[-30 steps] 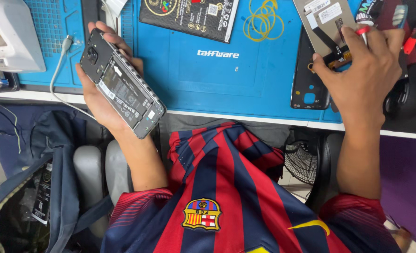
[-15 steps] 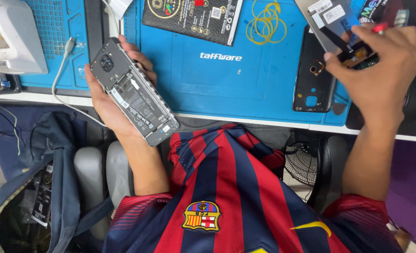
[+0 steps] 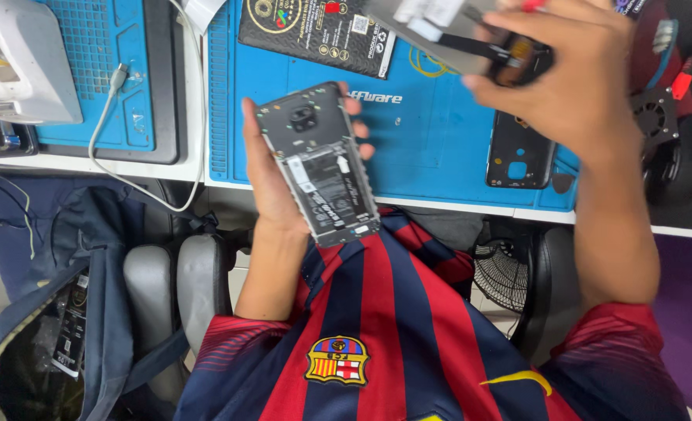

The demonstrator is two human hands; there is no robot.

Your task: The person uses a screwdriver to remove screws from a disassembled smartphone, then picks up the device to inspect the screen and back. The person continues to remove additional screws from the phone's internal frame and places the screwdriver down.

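Open blue bag (image 3: pixel 42 343) by chair, dark packet inside. Left hand (image 3: pixel 272 175) fingers clamped round opened phone (image 3: pixel 319 168), above lap at bench edge. Right hand (image 3: pixel 572 74) pinching grey flat part (image 3: pixel 447 31), blurred. Black rectangular package (image 3: pixel 319 31) lying on blue mat (image 3: pixel 432 132).

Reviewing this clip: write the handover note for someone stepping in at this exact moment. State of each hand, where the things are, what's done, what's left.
Left hand: holds the opened phone over the desk edge, back side up, insides exposed.
Right hand: raised over the blue mat, gripping a small dark part with a flat grey piece; blurred, so details are unclear.
On the mat: black back cover lies apart from the phone; a black printed package sits at the top.
Done: back cover is off.
Left: cover not yet refitted.
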